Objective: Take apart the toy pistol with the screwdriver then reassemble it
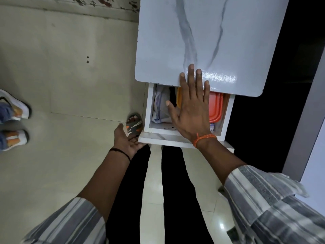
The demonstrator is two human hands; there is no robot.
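Left hand [125, 140]: open, empty, at drawer front [175, 140]
Right hand [191, 106]: flat, empty, over drawer
Advice: search drawer for pistol, screwdriver; neither visible

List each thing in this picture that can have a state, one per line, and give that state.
drawer: pulled open under the tabletop, with things inside
orange lid: lying in the drawer, partly under the tabletop
white cloth bag: lying in the drawer's left part
right hand: open, fingers spread over the drawer
left hand: open, palm up, at the drawer front's left end
toy pistol, screwdriver: not in view
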